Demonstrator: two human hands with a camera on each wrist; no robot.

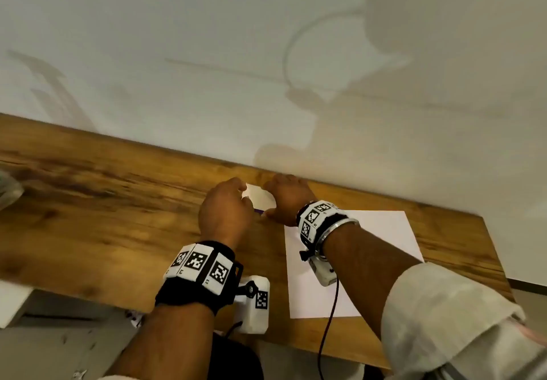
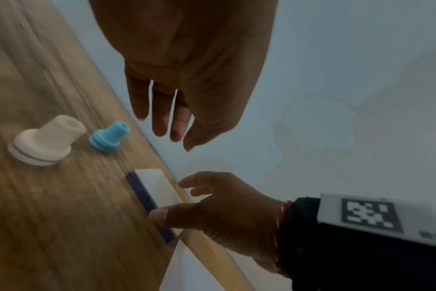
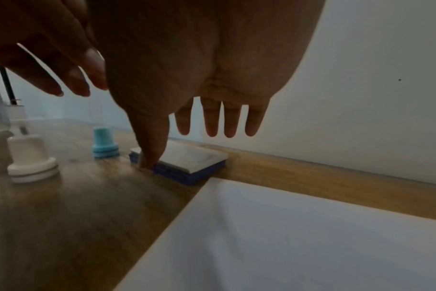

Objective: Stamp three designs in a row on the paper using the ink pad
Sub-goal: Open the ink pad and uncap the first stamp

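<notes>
The right hand (image 1: 288, 199) has its thumb (image 3: 149, 145) pressed down against the near front edge of the ink pad (image 3: 187, 161), right where the white lid meets the blue base. The other four fingers are straight and spread a bit, hanging over the far side of the pad next to the wall, not curled round anything. So it's a loose straddle, thumb touching, the rest hovering. I can't tell whether those four fingertips actually reach the lid.

The left hand (image 1: 226, 211) is at about 9 o'clock from the pad in the head view, fingers (image 2: 159, 118) relaxed and hanging down, holding nothing. Its fingertips float just above the pad's left end without clearly touching it.

The ink pad itself sits shut, lid on, tight against the back edge of the wooden table (image 1: 88, 202), between the two hands.

Moving out, a small blue stamp (image 3: 105, 146) stands upright just beside the pad at 9 o'clock in the right wrist view, and a bigger white stamp (image 3: 30, 159) stands a bit further the same way. Both sit on their bases, apart from each other.

The white paper (image 1: 370, 261) lies flat at roughly 5 o'clock from the pad, its corner nearly touching the pad's base.
</notes>
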